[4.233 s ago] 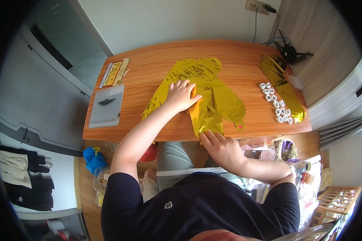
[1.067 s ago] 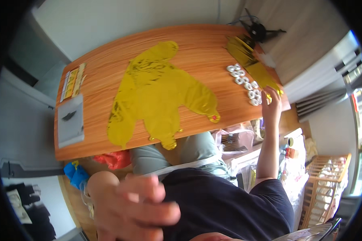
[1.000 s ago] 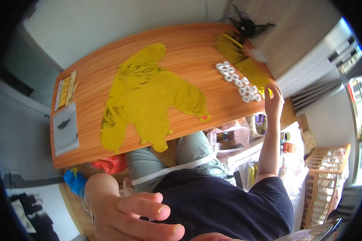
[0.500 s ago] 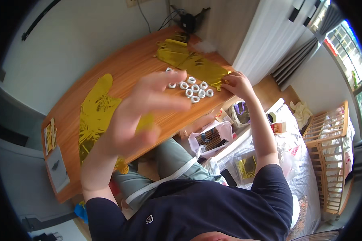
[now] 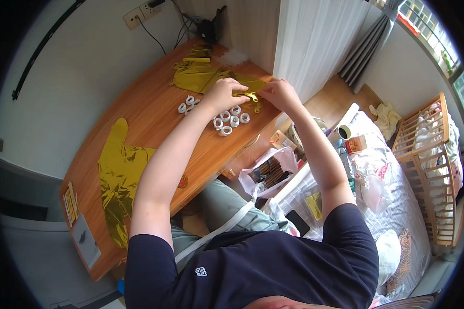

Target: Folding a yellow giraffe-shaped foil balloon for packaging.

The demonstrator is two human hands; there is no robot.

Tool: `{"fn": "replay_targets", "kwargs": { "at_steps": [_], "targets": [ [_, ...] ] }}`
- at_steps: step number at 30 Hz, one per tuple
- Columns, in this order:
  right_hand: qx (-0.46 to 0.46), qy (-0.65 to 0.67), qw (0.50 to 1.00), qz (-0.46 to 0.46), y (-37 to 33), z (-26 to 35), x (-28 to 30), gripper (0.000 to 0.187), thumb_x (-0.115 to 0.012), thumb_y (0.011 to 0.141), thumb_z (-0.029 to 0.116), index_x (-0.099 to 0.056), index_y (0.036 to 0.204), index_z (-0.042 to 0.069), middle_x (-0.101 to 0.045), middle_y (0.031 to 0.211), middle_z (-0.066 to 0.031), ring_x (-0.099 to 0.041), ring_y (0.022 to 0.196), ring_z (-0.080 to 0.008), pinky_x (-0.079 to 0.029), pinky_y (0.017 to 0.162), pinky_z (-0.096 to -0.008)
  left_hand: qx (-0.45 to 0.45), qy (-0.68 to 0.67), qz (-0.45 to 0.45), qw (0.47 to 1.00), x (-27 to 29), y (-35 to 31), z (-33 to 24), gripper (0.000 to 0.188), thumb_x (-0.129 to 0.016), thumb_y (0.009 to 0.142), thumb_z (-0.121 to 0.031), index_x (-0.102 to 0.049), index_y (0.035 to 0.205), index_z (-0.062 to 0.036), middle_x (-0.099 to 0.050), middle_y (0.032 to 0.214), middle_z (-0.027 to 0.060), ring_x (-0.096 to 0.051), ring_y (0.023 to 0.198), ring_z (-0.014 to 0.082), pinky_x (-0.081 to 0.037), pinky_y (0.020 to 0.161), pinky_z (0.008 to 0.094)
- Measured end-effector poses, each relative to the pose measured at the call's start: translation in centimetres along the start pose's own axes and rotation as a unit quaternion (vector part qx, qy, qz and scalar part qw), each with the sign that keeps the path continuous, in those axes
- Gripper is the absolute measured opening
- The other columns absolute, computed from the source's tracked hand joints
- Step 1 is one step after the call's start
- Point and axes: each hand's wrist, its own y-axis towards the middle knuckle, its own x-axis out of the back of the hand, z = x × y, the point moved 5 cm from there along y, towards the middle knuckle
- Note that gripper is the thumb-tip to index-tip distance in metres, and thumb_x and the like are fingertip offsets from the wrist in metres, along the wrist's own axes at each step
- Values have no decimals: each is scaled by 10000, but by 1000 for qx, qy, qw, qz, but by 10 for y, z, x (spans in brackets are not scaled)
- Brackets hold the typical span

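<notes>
A flat, uninflated gold foil balloon (image 5: 196,75) lies at the far end of the desk, small tabs along its edge. Its near right end is raised a little between my two hands. My left hand (image 5: 225,96) pinches that end between thumb and fingers, beside a shiny tab. On the other side my right hand (image 5: 281,96) has its fingertips closed on the balloon's edge. Several small white ribbon rolls (image 5: 226,131) are grouped on the wood just below my left hand, some partly behind my wrist. Another flat gold foil balloon (image 5: 119,172) lies left of my left forearm.
The curved wooden desk (image 5: 154,110) runs along the wall. A black router-like device (image 5: 209,31) with cables stands at its far end. A white sheet (image 5: 86,242) lies at the left end. To the right are a phone (image 5: 297,223), a cup (image 5: 341,133) and a wooden crib (image 5: 428,170).
My left hand has swung from above the desk's middle to the far balloon and closed on its end. My right hand stays at that balloon's edge. The view has shifted slightly.
</notes>
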Motion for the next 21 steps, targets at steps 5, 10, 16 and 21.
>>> {"fn": "replay_targets", "kwargs": {
  "at_steps": [5, 10, 16, 21],
  "targets": [
    [-162, 36, 981, 99, 14, -8, -6, 299, -706, 911, 398, -798, 991, 125, -738, 1027, -107, -689, 977, -304, -545, 863, -429, 6, 54, -32, 998, -4, 8, 1, 293, -786, 850, -335, -795, 1093, -172, -736, 1113, 80, -656, 1127, 269, -511, 979, 395],
    [-139, 199, 970, 12, -2, -6, 3, 335, -711, 926, 386, -770, 1068, 88, -738, 1020, -130, -691, 957, -321, -540, 885, -428, 82, 48, -66, 993, -1, 13, 14, 199, -745, 873, -341, -806, 977, -181, -764, 899, 70, -715, 920, 260, -555, 830, 403],
    [56, 72, 990, -108, -19, 8, 16, 285, -752, 907, 240, -741, 1108, 38, -732, 986, -138, -669, 964, -311, -525, 901, -406, 104, 43, -34, 993, -2, 16, 18, 177, -753, 866, -306, -797, 971, -171, -767, 901, 64, -718, 866, 248, -555, 772, 395],
    [17, 77, 995, -60, -7, -3, 8, 218, -767, 871, 193, -765, 1023, 37, -733, 976, -147, -665, 961, -318, -523, 907, -401, 106, 4, -32, 994, -2, 19, 17, 167, -776, 845, -276, -786, 949, -146, -768, 896, 57, -717, 851, 232, -547, 749, 381]
  ]
}}
